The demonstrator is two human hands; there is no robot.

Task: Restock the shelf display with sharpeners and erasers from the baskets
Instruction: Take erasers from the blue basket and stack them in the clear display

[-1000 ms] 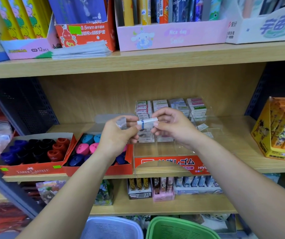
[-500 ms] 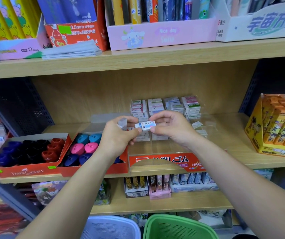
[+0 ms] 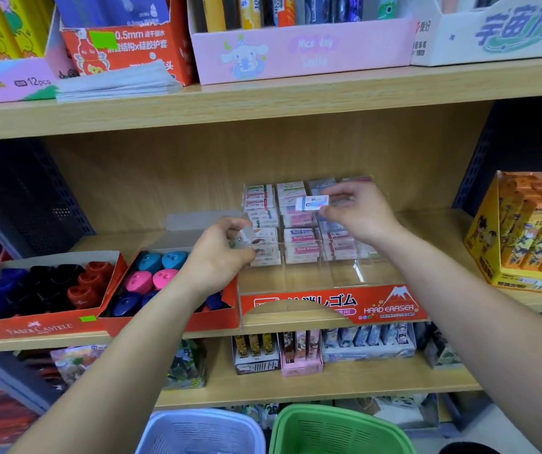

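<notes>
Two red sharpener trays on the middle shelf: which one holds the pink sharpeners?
The right tray, beside the clear eraser display; its pink sharpeners sit in the middle row. The left Faber-Castell tray holds only blue, black and red ones.

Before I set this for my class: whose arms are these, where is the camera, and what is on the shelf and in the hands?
No machine: a person works with two bare hands. The camera sits on their head, looking forward and down. The right hand pinches a small eraser above the clear case of stacked erasers. The left hand holds a small pale piece; I cannot tell what. Left of the case stand two red boxes of sharpeners. At the bottom show a blue basket and a green basket.
</notes>
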